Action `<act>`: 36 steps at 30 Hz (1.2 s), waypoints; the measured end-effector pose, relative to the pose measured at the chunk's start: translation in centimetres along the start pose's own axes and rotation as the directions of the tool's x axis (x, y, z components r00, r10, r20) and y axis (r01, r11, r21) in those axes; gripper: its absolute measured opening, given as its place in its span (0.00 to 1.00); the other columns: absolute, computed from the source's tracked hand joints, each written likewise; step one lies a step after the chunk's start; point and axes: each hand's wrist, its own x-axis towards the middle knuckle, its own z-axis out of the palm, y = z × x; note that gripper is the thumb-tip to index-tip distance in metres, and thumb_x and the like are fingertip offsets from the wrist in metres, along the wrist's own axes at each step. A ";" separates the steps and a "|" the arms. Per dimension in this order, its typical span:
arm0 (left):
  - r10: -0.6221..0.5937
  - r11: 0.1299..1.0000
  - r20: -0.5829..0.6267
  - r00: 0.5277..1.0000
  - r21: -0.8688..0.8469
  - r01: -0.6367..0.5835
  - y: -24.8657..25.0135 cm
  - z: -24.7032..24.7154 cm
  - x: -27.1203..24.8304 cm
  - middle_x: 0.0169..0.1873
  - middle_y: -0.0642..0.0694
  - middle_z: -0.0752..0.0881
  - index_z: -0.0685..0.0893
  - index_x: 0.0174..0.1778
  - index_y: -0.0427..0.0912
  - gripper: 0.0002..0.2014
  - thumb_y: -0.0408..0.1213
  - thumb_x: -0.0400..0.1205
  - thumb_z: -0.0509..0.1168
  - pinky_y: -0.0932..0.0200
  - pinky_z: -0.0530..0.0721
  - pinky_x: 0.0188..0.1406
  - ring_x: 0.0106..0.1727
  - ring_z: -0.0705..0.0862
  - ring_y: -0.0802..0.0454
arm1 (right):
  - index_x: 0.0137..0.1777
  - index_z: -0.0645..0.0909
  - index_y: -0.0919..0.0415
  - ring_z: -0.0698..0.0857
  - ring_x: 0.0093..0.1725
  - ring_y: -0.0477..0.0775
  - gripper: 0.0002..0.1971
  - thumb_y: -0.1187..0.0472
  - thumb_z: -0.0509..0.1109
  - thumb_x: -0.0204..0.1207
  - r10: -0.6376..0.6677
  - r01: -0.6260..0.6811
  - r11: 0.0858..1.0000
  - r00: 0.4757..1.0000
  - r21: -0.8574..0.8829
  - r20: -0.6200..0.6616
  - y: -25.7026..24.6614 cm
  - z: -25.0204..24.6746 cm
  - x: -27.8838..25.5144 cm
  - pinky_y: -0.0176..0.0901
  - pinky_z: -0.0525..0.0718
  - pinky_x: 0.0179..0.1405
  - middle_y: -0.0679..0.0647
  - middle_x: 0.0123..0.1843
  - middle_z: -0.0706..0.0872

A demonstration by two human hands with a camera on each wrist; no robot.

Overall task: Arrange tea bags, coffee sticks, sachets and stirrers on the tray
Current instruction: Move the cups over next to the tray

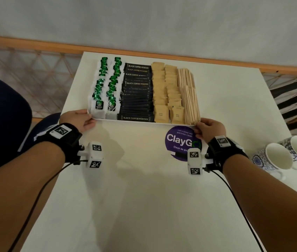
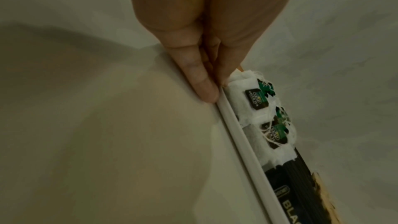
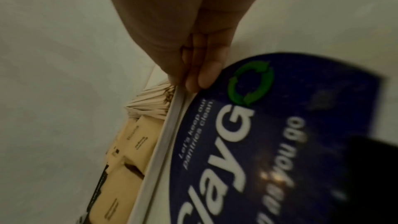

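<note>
A white tray (image 1: 140, 122) lies on the white table, filled in rows. From left to right it holds green-tagged tea bags (image 1: 106, 88), black coffee sticks (image 1: 137, 91), tan sachets (image 1: 165, 91) and wooden stirrers (image 1: 189, 95). My left hand (image 1: 82, 120) pinches the tray's near left corner. In the left wrist view a finger of this hand (image 2: 206, 81) lies along the rim (image 2: 241, 142) beside the tea bags (image 2: 254, 101). My right hand (image 1: 209, 129) pinches the near right corner. The right wrist view has that hand (image 3: 193, 74) at the rim (image 3: 159, 151), by the stirrers (image 3: 150, 101) and sachets (image 3: 129, 168).
A round purple sticker (image 1: 180, 142) is stuck on the table just under the tray's near right corner. Two patterned mugs (image 1: 278, 157) lie on their sides at the table's right edge. A dark blue seat (image 1: 2, 115) stands to the left. A wall runs behind the table.
</note>
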 end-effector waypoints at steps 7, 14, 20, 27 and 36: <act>0.048 0.999 -0.019 0.999 -0.011 -0.048 1.4 1.9 2.4 0.31 0.40 0.83 0.78 0.64 0.31 0.13 0.23 0.84 0.61 0.53 0.82 0.57 0.31 0.82 0.54 | 0.64 0.83 0.64 0.82 0.28 0.48 0.14 0.65 0.70 0.78 0.037 -0.034 0.993 0.999 0.109 -0.026 -1.6 1.0 2.5 0.33 0.86 0.30 0.56 0.37 0.87; 0.052 0.998 -0.022 0.998 -0.020 -0.052 1.3 2.1 3.7 0.18 0.47 0.85 0.77 0.69 0.33 0.16 0.25 0.84 0.62 0.64 0.88 0.34 0.23 0.84 0.59 | 0.60 0.86 0.59 0.80 0.27 0.47 0.12 0.64 0.70 0.78 0.061 -0.056 0.978 0.998 0.199 -0.021 -1.7 1.1 3.0 0.33 0.85 0.30 0.55 0.35 0.87; 0.080 0.996 -0.024 0.996 -0.038 -0.081 0.7 1.7 4.3 0.18 0.50 0.85 0.77 0.67 0.32 0.16 0.25 0.83 0.64 0.67 0.88 0.30 0.21 0.85 0.61 | 0.61 0.86 0.55 0.83 0.29 0.46 0.14 0.60 0.72 0.76 0.064 -0.049 0.972 0.996 0.229 -0.058 -1.0 1.3 2.8 0.36 0.85 0.36 0.55 0.37 0.90; 0.130 0.990 0.000 0.992 -0.047 -0.130 0.1 1.4 3.7 0.43 0.39 0.85 0.79 0.65 0.33 0.15 0.26 0.81 0.66 0.69 0.87 0.36 0.39 0.86 0.55 | 0.66 0.83 0.56 0.85 0.34 0.47 0.17 0.60 0.71 0.76 0.042 -0.029 0.973 0.998 0.231 -0.051 -1.0 0.8 1.9 0.37 0.88 0.43 0.53 0.38 0.90; 0.087 0.996 -0.051 0.995 -0.011 -0.088 -3.4 -0.4 -1.3 0.58 0.34 0.83 0.76 0.70 0.34 0.23 0.22 0.78 0.67 0.59 0.85 0.50 0.51 0.85 0.47 | 0.71 0.75 0.56 0.86 0.41 0.48 0.21 0.65 0.65 0.77 -0.005 0.006 0.997 1.000 0.079 -0.013 1.2 -0.9 -2.9 0.40 0.86 0.43 0.52 0.44 0.88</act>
